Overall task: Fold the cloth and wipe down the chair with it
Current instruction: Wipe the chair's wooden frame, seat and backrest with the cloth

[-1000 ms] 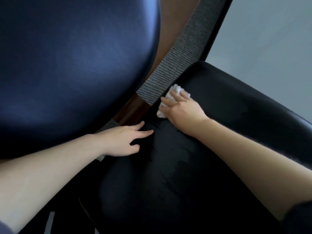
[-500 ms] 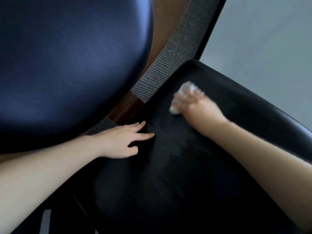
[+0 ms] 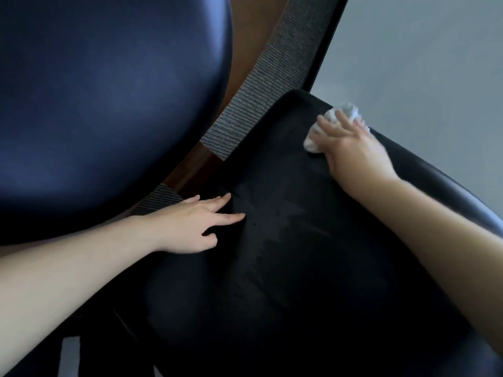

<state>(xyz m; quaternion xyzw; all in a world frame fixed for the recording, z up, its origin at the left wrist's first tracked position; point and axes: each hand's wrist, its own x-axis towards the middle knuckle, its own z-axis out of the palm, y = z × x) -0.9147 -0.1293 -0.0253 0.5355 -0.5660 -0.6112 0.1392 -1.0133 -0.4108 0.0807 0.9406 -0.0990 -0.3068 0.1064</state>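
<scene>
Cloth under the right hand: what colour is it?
The cloth is white, clearest in the head view, against the black chair seat.

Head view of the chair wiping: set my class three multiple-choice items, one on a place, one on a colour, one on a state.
1. Where on the black seat is the cloth?
A. near its far edge
B. at its middle
C. beside the left wrist

2. What colour is the cloth?
A. blue
B. white
C. red

3. How is the left hand?
A. gripping the cloth
B. clenched in a fist
C. resting open on the seat

Key:
1 A, the cloth lies at the far rim under the right hand.
2 B, it shows white against the black seat.
3 C, its fingers lie spread and hold nothing.
</scene>
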